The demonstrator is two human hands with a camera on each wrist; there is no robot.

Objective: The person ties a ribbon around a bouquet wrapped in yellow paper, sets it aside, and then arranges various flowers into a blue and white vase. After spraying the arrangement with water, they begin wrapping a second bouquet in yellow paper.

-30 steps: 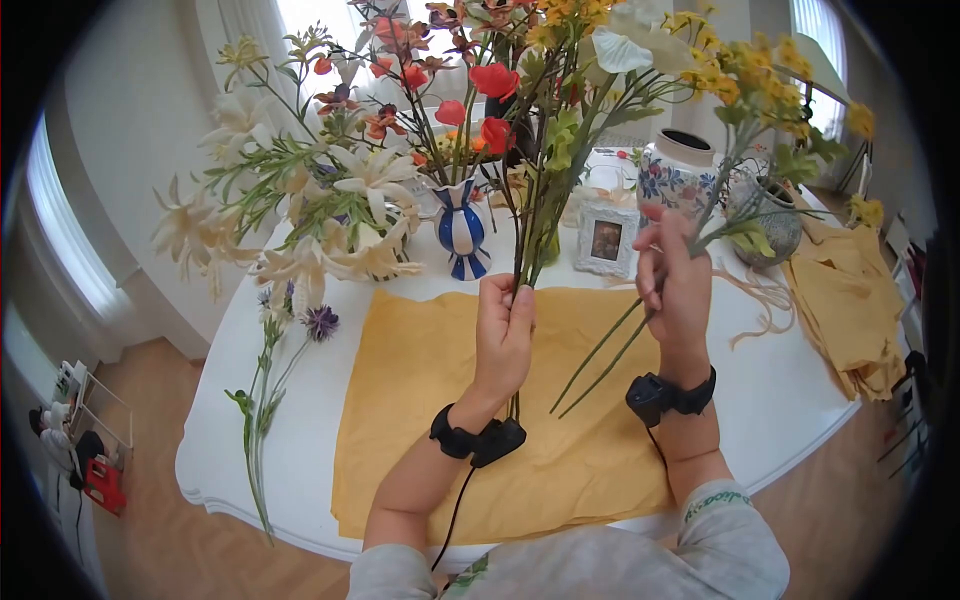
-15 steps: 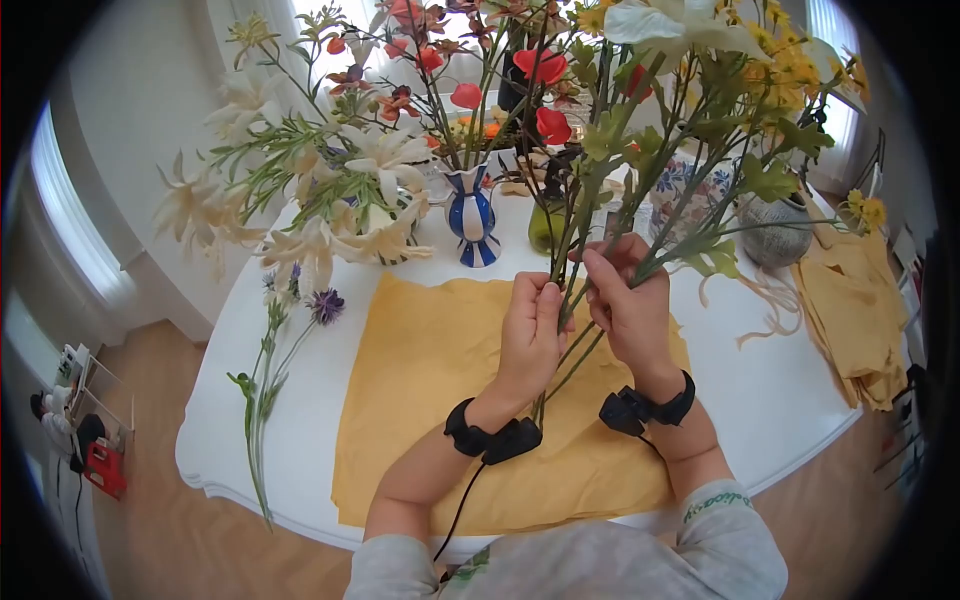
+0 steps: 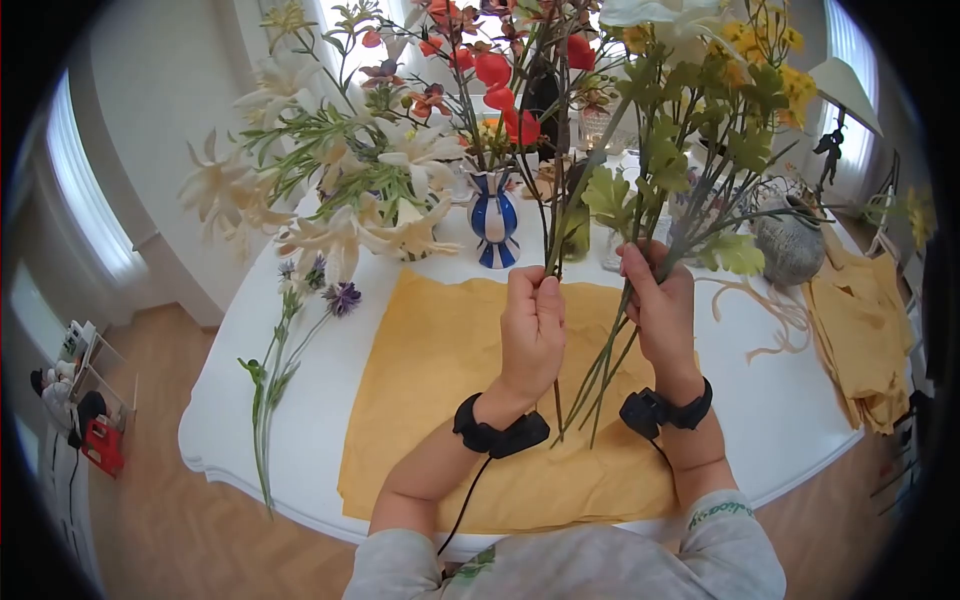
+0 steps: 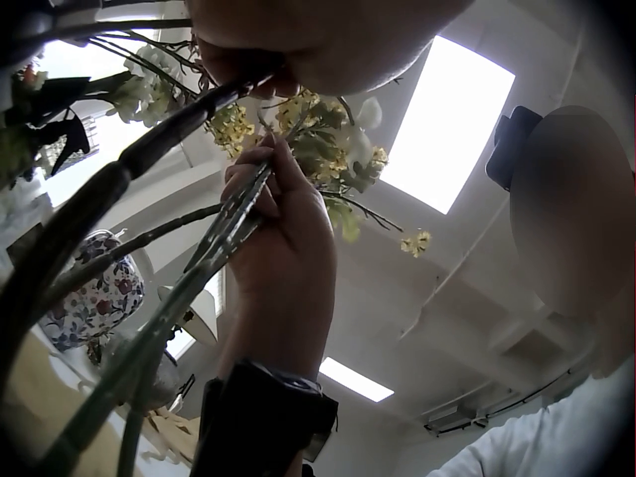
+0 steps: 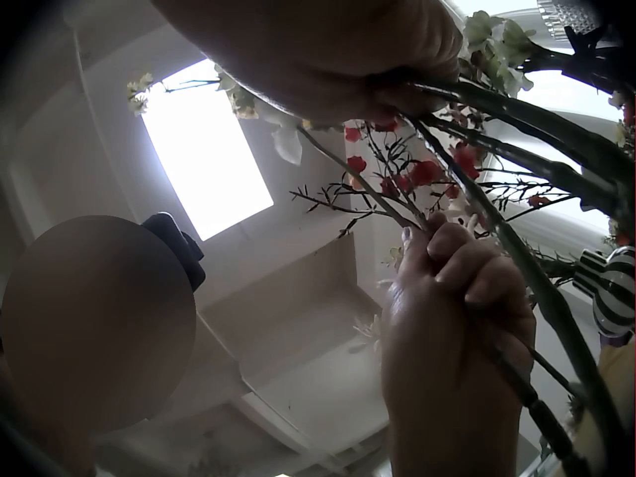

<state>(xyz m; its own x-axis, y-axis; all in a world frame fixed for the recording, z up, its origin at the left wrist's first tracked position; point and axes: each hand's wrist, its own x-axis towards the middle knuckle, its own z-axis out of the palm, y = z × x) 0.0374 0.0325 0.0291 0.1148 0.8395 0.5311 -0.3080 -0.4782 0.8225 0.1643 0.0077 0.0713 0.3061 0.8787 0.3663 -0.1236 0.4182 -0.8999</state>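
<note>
My left hand (image 3: 533,330) grips a dark branch (image 3: 546,215) and a green stem, whose lower ends hang below the fist. Just to its right, my right hand (image 3: 662,310) holds several green stems (image 3: 606,375) between curled fingers and thumb. Leaves (image 3: 665,150) and yellow flowers (image 3: 797,92) spread above the right hand. A large white flower (image 3: 665,15) hangs over both hands at the top. In the left wrist view, the right hand (image 4: 283,238) closes round its stems; the left hand (image 5: 452,328) shows in the right wrist view.
Yellow wrapping paper (image 3: 430,400) lies on the white table (image 3: 225,400) under both hands. Purple flowers (image 3: 342,298) lie at left, near white lilies (image 3: 330,240). Behind stand a blue-striped vase (image 3: 494,225) and a grey pot (image 3: 788,245). Folded yellow cloth (image 3: 855,330) drapes the right edge.
My right hand came in from the right with two stems, met the left hand, then drew a little apart. More stems now hang below it, and fewer run through the left hand.
</note>
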